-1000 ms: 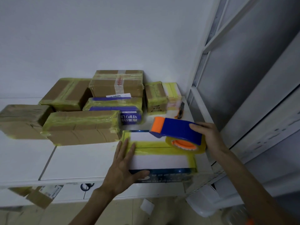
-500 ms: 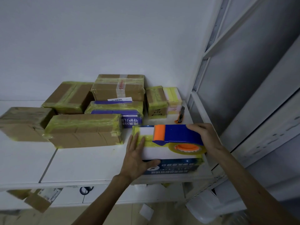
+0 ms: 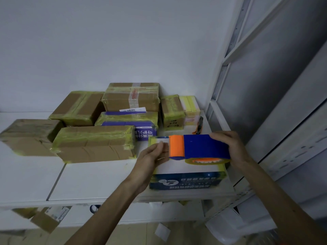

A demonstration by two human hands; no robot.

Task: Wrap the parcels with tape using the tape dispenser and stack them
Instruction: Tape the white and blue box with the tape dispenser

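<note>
We find the blue-and-white parcel (image 3: 185,180) lying flat at the front right corner of the white table (image 3: 99,179), near the taped parcels (image 3: 95,138) ranged behind it, with the blue tape dispenser (image 3: 200,146) held low across its top. The right hand (image 3: 231,147) is clenched round the dispenser's rear end, while the left hand (image 3: 150,158) sits against the orange head (image 3: 176,145); whether it pinches a tape end we cannot tell. We judge the carton light, stiff and slick where taped, best taken with flat palms on opposite side faces.
</note>
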